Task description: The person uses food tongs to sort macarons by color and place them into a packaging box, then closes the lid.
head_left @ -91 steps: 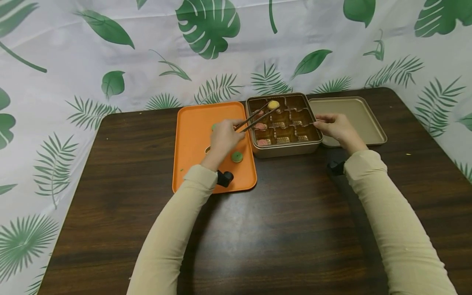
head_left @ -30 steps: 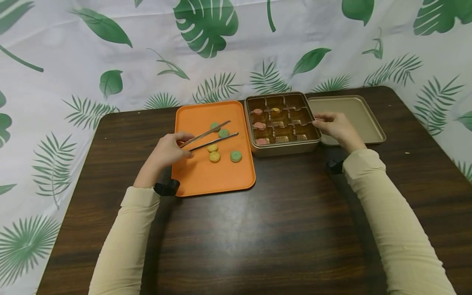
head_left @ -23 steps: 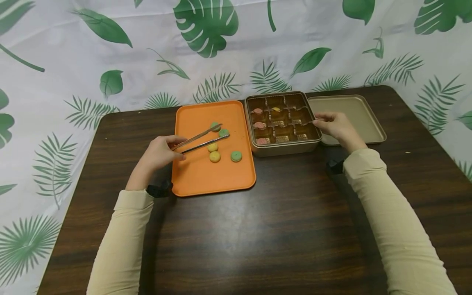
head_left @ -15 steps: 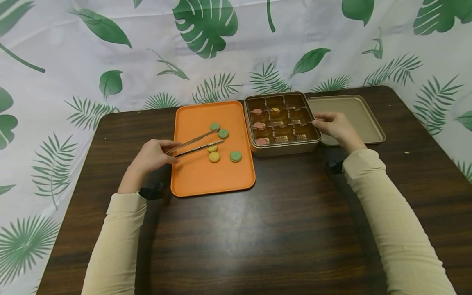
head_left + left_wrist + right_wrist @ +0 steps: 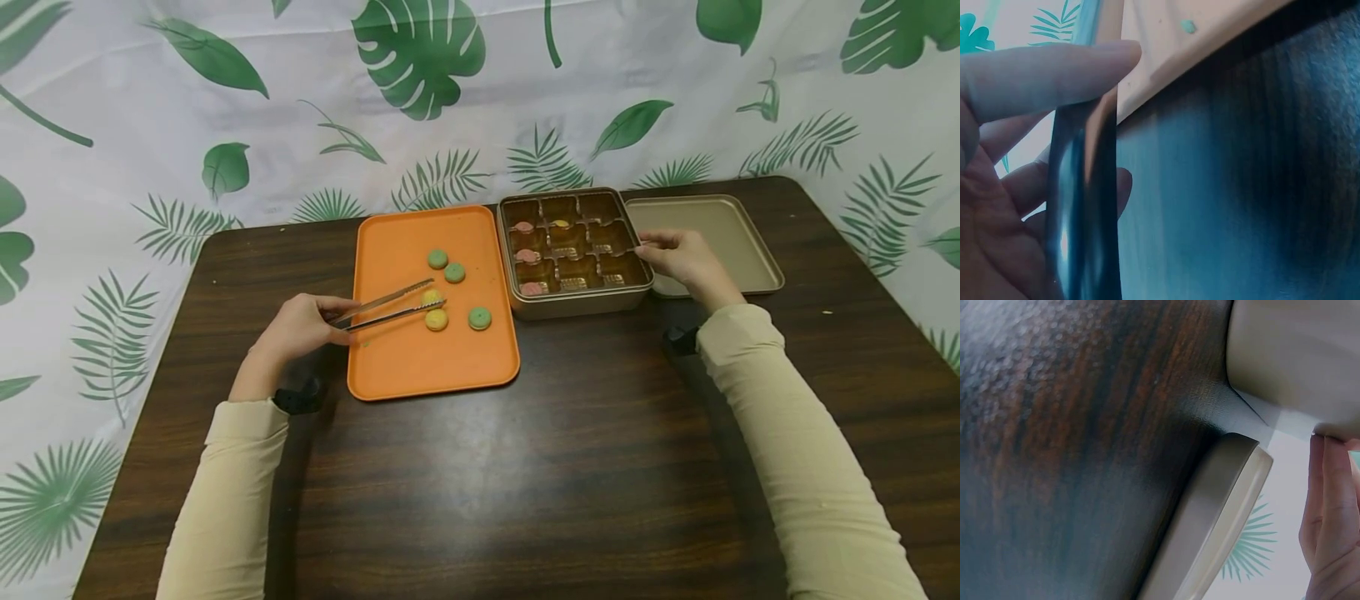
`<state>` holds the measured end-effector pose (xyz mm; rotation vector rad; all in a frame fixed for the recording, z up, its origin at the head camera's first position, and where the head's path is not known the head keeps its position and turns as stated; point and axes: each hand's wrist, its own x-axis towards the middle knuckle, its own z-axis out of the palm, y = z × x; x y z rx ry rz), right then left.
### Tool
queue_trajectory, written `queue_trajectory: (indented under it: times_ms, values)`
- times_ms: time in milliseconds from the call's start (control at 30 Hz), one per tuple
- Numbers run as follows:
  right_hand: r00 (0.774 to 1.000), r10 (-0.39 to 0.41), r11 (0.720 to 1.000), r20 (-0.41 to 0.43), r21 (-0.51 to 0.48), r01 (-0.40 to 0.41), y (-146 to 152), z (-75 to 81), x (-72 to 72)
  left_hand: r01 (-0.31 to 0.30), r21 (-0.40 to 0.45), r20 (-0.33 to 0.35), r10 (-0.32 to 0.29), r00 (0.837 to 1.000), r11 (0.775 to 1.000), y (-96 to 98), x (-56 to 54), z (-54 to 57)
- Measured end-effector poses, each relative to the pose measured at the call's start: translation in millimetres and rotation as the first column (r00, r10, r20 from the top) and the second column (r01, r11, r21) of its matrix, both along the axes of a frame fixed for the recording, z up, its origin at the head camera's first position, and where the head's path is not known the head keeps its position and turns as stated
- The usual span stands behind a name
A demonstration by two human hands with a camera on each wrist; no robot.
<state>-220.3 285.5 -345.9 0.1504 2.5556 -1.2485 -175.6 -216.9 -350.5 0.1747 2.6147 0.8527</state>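
Note:
My left hand (image 5: 296, 329) grips metal tongs (image 5: 386, 317) over the left side of the orange tray (image 5: 405, 367). The tongs' arms are spread, and their tips hover around the upper yellow macaron (image 5: 432, 297); contact cannot be made out. Another yellow macaron (image 5: 437, 320) lies just below it. Three green macarons, one of them (image 5: 480, 317) at the right, rest on the tray. The fingers of my right hand (image 5: 686, 260) pinch the right rim of the tin box (image 5: 585, 305). Pink macarons (image 5: 528, 256) fill its left column of compartments, and a yellow macaron (image 5: 559, 223) sits in the top middle one.
A shallow tan lid (image 5: 738, 250) lies right of the box, partly behind my right hand. The box stands against the tray's right edge on a dark wooden table (image 5: 480, 483). A leaf-print cloth (image 5: 300, 117) hangs behind.
The tongs have let go of a yellow macaron in the box's top middle compartment. My left hand has moved left and nearer with the opened tongs. My right hand has stayed at the rim.

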Motion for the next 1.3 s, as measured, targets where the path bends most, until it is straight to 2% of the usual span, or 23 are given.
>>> queue_trajectory:
  times_ms: [400,867,1300]
  values:
    - [1.000,-0.002,1.000,-0.012,0.003,0.002,0.7,-1.7,0.3,0.004,-0.027,-0.052,-0.005,0.999,1.000,5.9,1.3,-5.5]
    - [1.000,-0.011,1.000,-0.020,0.004,0.011,0.4,-2.9,0.2,-0.002,-0.039,-0.063,-0.001,0.998,0.999,9.0,2.8,-7.8]
    - [1.000,-0.005,1.000,0.002,-0.004,0.005,-1.3,-1.6,0.4,-0.051,-0.009,-0.076,0.050,0.996,0.999,7.6,4.3,-8.6]
